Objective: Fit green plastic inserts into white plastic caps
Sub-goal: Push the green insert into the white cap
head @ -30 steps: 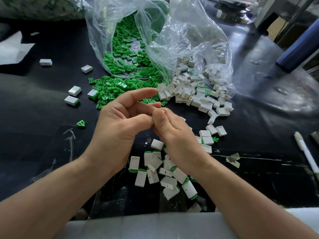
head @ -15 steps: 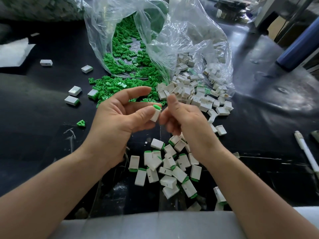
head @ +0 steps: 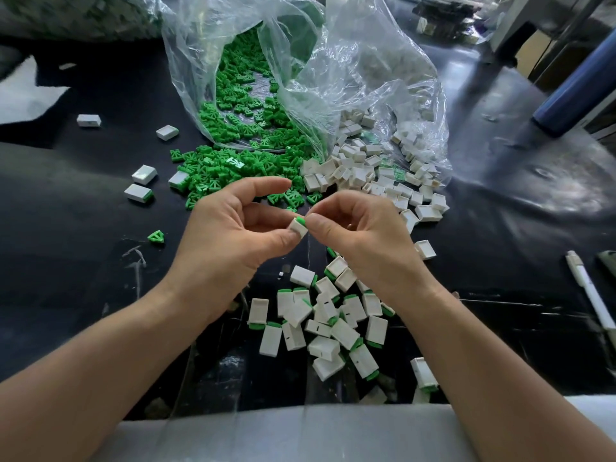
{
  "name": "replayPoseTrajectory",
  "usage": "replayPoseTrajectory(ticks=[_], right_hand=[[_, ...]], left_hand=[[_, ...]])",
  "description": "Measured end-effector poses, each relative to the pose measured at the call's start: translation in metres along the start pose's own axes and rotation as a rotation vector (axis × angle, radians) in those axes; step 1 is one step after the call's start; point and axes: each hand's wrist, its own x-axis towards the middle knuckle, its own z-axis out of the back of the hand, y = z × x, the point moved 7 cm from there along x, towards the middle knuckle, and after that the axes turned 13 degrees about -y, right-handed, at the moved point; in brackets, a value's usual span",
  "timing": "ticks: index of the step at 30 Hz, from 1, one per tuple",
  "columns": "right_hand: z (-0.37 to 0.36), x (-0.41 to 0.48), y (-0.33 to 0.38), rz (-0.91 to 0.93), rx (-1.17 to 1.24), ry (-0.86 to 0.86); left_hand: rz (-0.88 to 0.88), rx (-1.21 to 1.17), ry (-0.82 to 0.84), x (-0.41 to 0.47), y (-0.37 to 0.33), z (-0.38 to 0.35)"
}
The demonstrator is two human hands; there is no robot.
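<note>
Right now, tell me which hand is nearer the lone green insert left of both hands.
Left. The left hand is right of the lone green insert; the right hand lies farther right, past the left.

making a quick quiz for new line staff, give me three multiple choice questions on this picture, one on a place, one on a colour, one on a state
1. Where does the heap of finished caps lie?
A. closest to the person, between the forearms
B. at the far left
C. at the far right

2. What colour is the table top?
A. brown
B. black
C. yellow

3. What state is the held cap in?
A. loose on the table
B. empty, untouched
C. gripped by the left hand, with the right hand pinching the green insert at its end

Answers: 1 A, the heap sits just below the wrists; 2 B, the bare surface is glossy black; 3 C, both hands meet on it and green shows at its end.
</note>
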Motion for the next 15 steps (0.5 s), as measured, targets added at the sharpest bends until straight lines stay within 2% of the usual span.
replayPoseTrajectory(ticks=[4,8,12,15], right_hand=[[0.001,0.001,-0.002,0.028,-0.124,-0.006],[0.018,0.009,-0.004,-0.047,-0.014,-0.089],[0.002,0.002,-0.004,-0.027,-0.027,0.047],[-0.005,0.0,-0.004,0.004,-0.078,0.077]], left_hand=[[0.015,0.04,0.022,0.001,0.0,0.0],[0.044,0.067,0.019,0.001,0.003,0.002],[0.052,0.063,0.027,0.0,0.002,0.0],[0.054,0.077,0.035,-0.001,0.004,0.001]])
